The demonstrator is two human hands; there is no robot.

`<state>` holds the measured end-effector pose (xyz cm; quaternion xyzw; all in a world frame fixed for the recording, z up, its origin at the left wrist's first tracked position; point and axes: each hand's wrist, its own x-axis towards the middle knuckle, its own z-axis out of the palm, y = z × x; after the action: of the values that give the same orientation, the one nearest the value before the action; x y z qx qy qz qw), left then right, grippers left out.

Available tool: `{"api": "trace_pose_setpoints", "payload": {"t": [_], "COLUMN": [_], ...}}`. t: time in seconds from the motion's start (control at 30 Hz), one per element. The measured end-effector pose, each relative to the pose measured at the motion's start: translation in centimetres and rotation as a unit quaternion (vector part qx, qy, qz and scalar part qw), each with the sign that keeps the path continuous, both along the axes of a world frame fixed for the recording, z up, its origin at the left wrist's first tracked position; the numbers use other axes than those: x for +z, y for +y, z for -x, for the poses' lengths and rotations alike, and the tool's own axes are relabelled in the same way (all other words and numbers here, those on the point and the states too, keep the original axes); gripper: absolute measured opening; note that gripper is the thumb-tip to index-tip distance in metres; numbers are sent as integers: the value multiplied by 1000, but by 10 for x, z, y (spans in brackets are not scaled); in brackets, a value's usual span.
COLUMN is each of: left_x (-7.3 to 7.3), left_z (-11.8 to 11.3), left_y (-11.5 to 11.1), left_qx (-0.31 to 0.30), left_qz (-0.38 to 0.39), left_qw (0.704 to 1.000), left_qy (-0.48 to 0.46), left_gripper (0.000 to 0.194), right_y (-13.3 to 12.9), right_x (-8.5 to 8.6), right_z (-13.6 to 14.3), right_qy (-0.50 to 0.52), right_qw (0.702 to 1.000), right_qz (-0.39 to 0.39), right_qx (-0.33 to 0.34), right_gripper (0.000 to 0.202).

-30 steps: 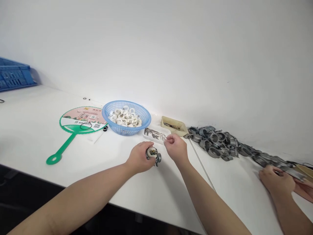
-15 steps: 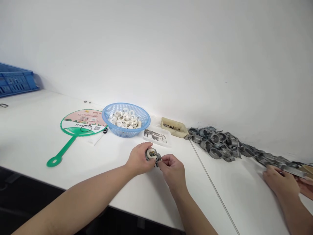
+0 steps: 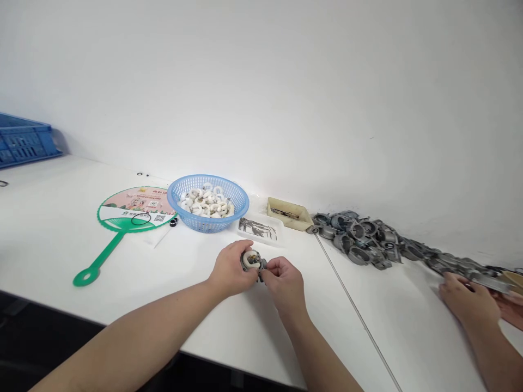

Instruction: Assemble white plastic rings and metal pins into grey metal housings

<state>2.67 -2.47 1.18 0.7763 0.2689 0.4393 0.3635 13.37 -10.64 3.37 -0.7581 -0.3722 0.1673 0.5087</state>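
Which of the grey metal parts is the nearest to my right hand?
The grey part held in your left hand, with a white ring inside: your right hand touches it. The others lie in the heap by the wall.

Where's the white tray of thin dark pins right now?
In the head view, the white tray lies on the table just beyond the two hands, between the blue basket on its left and the cream bin on its right.

Bare left hand and bare right hand on smooth, uncovered, gently tapering forearms.
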Motion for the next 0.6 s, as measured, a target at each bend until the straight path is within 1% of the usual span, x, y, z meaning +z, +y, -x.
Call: {"api": "trace_pose_setpoints", "payload": {"t": [0.23, 0.6], "left_x": [-2, -2], "left_z": [-1, -2], "left_y": [1, 1], "left_qx": [3, 2], "left_qz": [1, -6], "left_qw": [1000, 1000], "left_qy": [0, 0], "left_gripper": [50, 52], "right_y": [2, 3], "right_x": [4, 7], "right_z": [0, 1], "right_qy": [-12, -10], "right_qw": [1000, 1000], "right_qz": [16, 6], "right_qx": [8, 4], "right_gripper": [6, 8]}}
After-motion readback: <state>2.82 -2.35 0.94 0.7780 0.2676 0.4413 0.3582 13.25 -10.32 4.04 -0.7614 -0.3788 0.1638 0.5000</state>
